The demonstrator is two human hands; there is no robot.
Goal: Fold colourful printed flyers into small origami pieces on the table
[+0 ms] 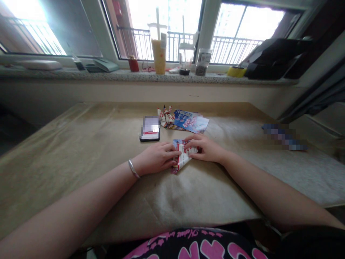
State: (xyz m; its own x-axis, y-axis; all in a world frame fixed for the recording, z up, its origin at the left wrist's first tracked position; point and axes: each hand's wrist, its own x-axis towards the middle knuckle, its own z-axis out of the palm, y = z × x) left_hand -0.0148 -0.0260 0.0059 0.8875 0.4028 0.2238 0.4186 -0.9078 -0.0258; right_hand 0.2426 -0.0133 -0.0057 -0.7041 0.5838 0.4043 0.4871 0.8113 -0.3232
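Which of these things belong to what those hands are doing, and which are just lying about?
Belonging: left hand and right hand on folded red-and-white paper; probably also the folded paper pieces and blue printed sheets nearby.

Lying about: smartphone, tall yellow cup on the windowsill, glass jar.

Folded red-and-white paper [182,162] lies flat, angled.

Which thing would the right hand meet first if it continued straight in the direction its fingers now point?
The right hand would first meet the folded red-and-white printed paper, which its fingertips already seem to touch. Just beyond the paper lies the left hand, though depth is hard to judge from this view.
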